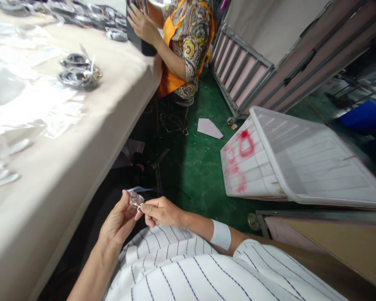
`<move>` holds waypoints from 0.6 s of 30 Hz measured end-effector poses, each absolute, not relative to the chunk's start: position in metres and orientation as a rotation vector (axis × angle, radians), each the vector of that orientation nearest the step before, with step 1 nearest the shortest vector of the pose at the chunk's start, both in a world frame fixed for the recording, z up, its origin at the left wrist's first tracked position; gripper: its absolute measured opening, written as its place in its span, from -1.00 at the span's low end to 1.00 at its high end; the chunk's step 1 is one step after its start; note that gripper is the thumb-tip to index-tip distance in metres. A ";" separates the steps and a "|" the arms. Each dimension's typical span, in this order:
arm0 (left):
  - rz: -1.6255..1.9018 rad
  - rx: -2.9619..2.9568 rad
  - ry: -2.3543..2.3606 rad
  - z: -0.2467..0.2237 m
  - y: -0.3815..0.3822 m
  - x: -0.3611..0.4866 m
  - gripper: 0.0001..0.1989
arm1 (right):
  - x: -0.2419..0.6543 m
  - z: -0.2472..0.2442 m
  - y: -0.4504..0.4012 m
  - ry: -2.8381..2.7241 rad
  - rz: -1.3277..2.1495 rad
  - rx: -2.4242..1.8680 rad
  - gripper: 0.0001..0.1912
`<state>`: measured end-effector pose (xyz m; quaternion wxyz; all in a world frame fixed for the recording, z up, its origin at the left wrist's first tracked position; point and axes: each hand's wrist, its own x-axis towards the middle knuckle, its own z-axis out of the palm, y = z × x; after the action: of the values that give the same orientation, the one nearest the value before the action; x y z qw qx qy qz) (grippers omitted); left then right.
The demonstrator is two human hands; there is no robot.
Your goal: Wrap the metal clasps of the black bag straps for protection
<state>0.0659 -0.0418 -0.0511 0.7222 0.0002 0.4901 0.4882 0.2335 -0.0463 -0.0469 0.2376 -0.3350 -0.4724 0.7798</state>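
Left hand [119,221] and right hand [159,211] pinching small clear bag [135,199] together over lap; loose grip risking ring [139,206] dropping to floor [203,167].

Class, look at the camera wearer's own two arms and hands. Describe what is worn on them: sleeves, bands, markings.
Both forearms are bare, with no gloves on the left hand or right hand. A plain white band wraps the right wrist. The shirt is white with thin dark stripes; no rings or watch show.
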 end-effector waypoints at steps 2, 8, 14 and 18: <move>1.085 0.061 1.082 -0.053 -0.044 0.067 -0.65 | 0.230 -0.048 -0.045 -1.228 2.130 -0.973 -0.36; 1.140 0.219 1.136 -0.052 -0.044 0.067 -0.50 | 0.224 -0.054 -0.039 -1.097 2.164 -0.889 -0.40; 1.066 0.309 1.162 -0.043 -0.044 0.069 -0.48 | 0.223 -0.064 -0.034 -1.023 2.302 -0.820 -0.42; 1.094 0.347 1.188 -0.047 -0.042 0.070 -0.52 | 0.218 -0.069 -0.034 -0.910 2.321 -0.981 -0.29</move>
<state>0.0701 -0.0416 -0.0465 0.6779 0.1545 0.5287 0.4868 0.2181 -0.0341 -0.0691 0.2293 -0.3566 -0.3305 0.8432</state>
